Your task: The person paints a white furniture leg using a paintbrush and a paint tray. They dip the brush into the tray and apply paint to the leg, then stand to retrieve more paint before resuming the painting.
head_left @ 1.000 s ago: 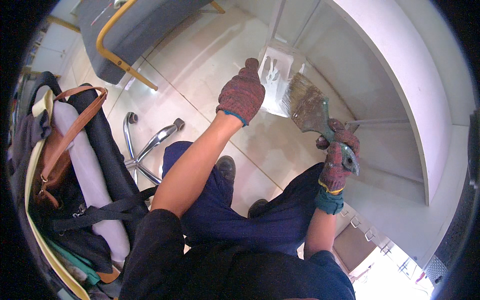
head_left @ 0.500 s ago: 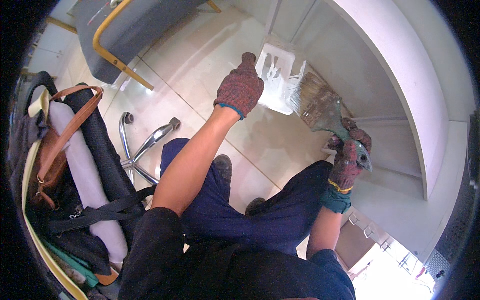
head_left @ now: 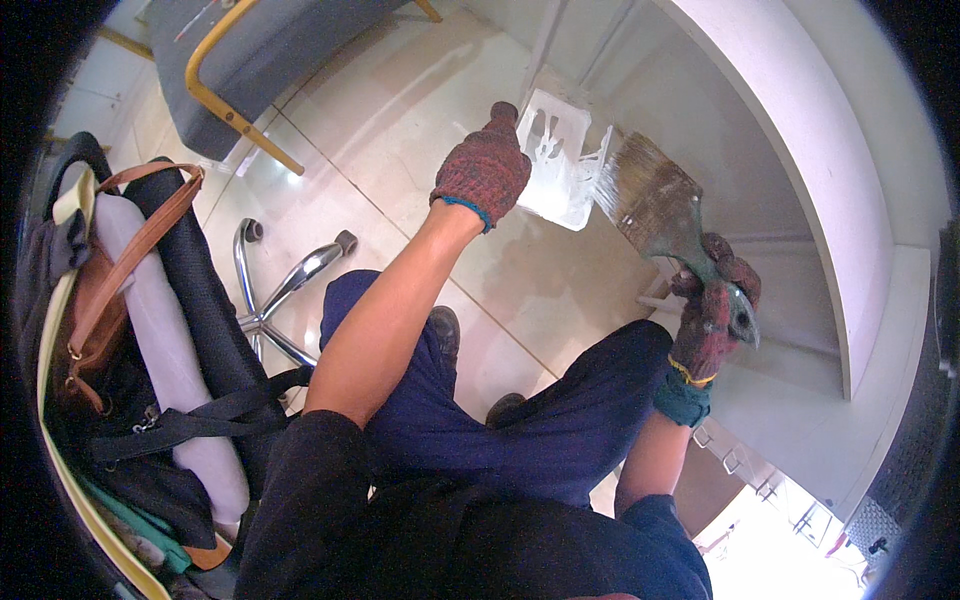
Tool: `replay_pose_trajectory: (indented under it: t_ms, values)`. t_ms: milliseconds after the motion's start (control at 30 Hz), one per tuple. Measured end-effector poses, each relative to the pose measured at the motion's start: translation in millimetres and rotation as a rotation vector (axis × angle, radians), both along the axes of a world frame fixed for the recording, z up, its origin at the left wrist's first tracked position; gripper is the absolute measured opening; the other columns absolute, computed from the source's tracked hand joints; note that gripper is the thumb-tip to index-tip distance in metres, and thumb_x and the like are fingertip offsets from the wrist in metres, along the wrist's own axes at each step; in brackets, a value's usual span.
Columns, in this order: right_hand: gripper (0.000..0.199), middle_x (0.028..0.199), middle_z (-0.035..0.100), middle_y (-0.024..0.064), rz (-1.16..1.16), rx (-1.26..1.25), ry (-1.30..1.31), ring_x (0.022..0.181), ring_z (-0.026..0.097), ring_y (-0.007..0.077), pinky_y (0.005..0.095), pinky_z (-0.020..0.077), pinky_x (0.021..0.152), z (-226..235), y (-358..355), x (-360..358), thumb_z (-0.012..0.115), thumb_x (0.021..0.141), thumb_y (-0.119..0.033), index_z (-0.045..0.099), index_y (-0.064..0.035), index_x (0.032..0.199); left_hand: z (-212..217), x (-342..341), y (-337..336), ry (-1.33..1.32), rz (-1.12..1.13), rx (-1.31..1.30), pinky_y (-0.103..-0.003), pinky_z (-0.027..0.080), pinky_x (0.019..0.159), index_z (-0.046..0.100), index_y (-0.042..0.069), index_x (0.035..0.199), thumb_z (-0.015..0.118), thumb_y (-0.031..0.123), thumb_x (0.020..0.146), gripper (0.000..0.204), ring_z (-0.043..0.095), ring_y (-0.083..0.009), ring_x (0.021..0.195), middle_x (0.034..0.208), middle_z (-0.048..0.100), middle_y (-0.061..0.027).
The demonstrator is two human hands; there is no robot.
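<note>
My left hand [head_left: 482,168], in a dark red knitted glove, is closed at the near left side of a white paint tray [head_left: 575,205], its fingers partly hidden. White paint [head_left: 545,160] coats the tray's inside in smears and a pool. My right hand [head_left: 712,305], gloved likewise with a green cuff, is wrapped round the green handle of a wide paintbrush [head_left: 655,195]. The brush's brown bristles point left toward the tray, their tips whitened with paint by its right edge.
Grey-white panels of a desk [head_left: 860,220] curve round on the right. To the left stands a chair with a chrome base [head_left: 295,285], beside bags with a brown strap [head_left: 140,255]. A grey padded seat with a wooden frame [head_left: 215,100] is at the far left. Tiles cover the floor [head_left: 400,150].
The paintbrush and my right hand have shifted slightly right and down, the bristles drawing back a little at the tray's right edge. My left hand stays nearly in place.
</note>
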State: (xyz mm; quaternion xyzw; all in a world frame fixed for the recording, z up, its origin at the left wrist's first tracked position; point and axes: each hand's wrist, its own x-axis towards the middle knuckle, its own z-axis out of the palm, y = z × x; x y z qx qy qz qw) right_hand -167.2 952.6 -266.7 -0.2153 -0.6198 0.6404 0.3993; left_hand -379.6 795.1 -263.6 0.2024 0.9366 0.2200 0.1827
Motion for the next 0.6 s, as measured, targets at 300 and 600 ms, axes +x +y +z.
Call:
replay_pose_trajectory:
  t_ms: [300, 600]
  values:
    - [0.031, 0.107, 0.06, 0.0165, 0.019, 0.04, -0.122, 0.068, 0.06, 0.0195, 0.0291, 0.0483, 0.056, -3, 12, -5, 0.06, 0.082, -0.022, 0.053, -0.005, 0.107, -12, -3, -2, -0.034, 0.02, 0.074, -0.052, 0.044, 0.081, 0.035, 0.007, 0.123, 0.048, 0.017, 0.078, 0.048, 0.057, -0.0465, 0.091, 0.095, 0.059, -0.0325]
    - [0.03, 0.109, 0.059, 0.0166, 0.038, 0.039, -0.033, 0.075, 0.061, 0.0206, 0.028, 0.0492, 0.061, 5, 7, -21, 0.06, 0.082, -0.02, 0.054, -0.0049, 0.107, -14, -3, -2, -0.036, -0.017, 0.078, -0.052, 0.045, 0.08, 0.038, 0.006, 0.12, 0.047, 0.016, 0.078, 0.044, 0.058, -0.0458, 0.089, 0.094, 0.059, -0.0311]
